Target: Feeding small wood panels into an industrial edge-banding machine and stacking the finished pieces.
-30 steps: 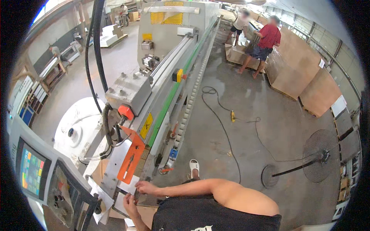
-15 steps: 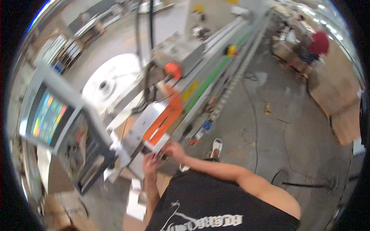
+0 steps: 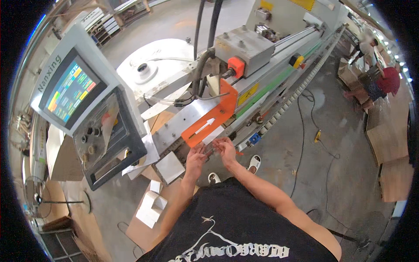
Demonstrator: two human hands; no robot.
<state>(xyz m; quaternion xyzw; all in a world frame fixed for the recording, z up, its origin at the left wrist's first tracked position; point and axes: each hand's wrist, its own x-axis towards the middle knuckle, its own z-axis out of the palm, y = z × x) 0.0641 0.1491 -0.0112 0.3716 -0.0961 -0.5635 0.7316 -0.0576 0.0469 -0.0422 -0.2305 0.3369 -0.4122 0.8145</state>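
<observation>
Since half a second ago, both hands have come together at the near end of the machine, where before only one reached up toward the orange guard; the view has also steadied and swung so the control panel sits at upper left.

Seen from a head camera looking down, a person in a black printed shirt stands at a long grey and green woodworking machine [image 3: 279, 74]. Left hand [image 3: 196, 158] and right hand [image 3: 226, 148] meet just below an orange guard plate [image 3: 211, 117] marked with a white arrow. Between the fingertips lies a small, thin, dark piece [image 3: 210, 152], too small to identify. Each grip looks narrow, fingers pinched in on that piece; whether both truly hold it cannot be told.

To the left, a grey control panel with a colourful screen [image 3: 70, 91] hangs on an arm. Pale cut boards [image 3: 150, 205] lie on the floor by the person's feet. Far off at upper right, another person in a red top [image 3: 388, 81] bends over stacked panels.

By my reading, the step in hand is fine fingertip work on a small part at the machine's infeed end. A next move would call for steady, close pinching and keeping fingers clear of the guard's edge.
</observation>
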